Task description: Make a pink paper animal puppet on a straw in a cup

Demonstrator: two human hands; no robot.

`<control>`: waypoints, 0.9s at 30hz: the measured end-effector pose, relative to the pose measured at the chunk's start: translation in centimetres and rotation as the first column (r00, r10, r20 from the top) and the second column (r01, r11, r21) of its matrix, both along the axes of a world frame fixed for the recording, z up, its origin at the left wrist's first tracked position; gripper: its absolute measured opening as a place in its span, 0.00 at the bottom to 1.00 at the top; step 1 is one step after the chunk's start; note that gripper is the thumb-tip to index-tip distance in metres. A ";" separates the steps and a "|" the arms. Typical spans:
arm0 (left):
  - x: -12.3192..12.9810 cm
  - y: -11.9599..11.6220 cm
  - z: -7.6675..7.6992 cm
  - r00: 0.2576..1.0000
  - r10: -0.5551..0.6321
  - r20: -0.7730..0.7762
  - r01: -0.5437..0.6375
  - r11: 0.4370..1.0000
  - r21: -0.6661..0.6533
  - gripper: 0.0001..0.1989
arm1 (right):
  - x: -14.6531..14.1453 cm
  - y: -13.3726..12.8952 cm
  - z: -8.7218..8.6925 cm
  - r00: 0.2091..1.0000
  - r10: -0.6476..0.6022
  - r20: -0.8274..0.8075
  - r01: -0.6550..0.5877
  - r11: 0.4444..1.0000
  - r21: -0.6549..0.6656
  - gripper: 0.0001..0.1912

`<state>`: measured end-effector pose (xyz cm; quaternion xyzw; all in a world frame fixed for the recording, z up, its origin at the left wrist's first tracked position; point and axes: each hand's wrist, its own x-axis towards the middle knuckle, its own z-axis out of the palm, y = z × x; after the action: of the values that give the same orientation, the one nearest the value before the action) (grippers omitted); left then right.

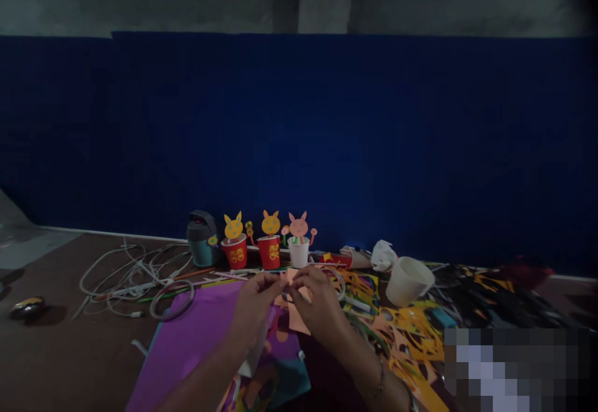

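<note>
My left hand (259,300) and my right hand (320,297) meet at the middle of the table, fingertips pinched together on something too small and dim to make out. An orange paper piece (298,317) lies beneath and between them. Under my left forearm spreads purple paper (200,318). Just beyond the hands stand a red cup (235,253) and another red cup (270,253), both with yellow-orange cat-like paper heads, and a white cup (299,252) with a pink paper head (298,225).
Coiled pale cables (135,281) and a teal-and-black container (202,240) are at the left. To the right are a large white cup (409,281), crumpled white paper (384,255) and cut yellow-orange paper scraps (413,331). A dark rounded object (28,308) sits far left.
</note>
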<state>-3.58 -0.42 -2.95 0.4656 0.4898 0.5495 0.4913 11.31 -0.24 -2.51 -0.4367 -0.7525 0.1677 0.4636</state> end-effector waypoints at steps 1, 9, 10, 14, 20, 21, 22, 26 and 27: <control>0.0 0.0 0.0 1.000 -0.005 0.001 0.005 1.000 0.001 0.09 | 0.0 0.0 0.0 1.000 0.009 -0.001 -0.009 1.000 -0.001 0.06; -0.2 0.2 -0.3 0.992 -0.064 0.110 0.066 0.998 -0.019 0.09 | 0.2 -0.3 0.3 0.996 0.047 0.070 -0.046 0.999 -0.023 0.07; -0.2 0.2 -0.3 0.990 -0.073 0.120 0.076 0.997 -0.026 0.09 | 0.2 -0.4 0.4 0.996 0.066 0.063 -0.064 0.997 -0.034 0.07; -0.5 0.3 -0.1 0.987 -0.089 0.135 0.094 0.995 -0.030 0.10 | 0.3 -0.3 0.7 0.988 0.154 -0.001 -0.154 0.986 -0.063 0.07; -0.5 0.3 0.4 0.995 -0.066 0.069 0.067 0.997 -0.024 0.09 | 0.2 -0.2 0.5 0.993 0.115 0.019 -0.114 0.993 -0.041 0.06; -0.5 0.3 0.4 0.996 -0.061 0.061 0.063 0.998 -0.025 0.09 | 0.1 -0.2 0.4 0.994 0.104 0.031 -0.102 0.994 -0.037 0.06; -0.5 0.2 0.5 0.997 -0.059 0.055 0.061 0.998 -0.026 0.09 | 0.1 -0.3 0.3 0.995 0.091 0.043 -0.089 0.995 -0.032 0.06; -0.3 0.0 0.5 0.998 -0.053 0.032 0.053 0.998 -0.015 0.09 | 0.0 -0.4 0.1 0.997 0.029 0.077 -0.029 1.000 -0.004 0.06; -0.3 0.0 0.5 0.999 -0.043 0.028 0.044 0.999 -0.012 0.09 | -0.1 -0.4 0.1 0.996 0.017 0.086 -0.018 1.000 0.007 0.06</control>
<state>-3.86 -0.46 -2.49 0.4654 0.4759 0.5422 0.5128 11.23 -0.68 -2.38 -0.4352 -0.7762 0.1500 0.4307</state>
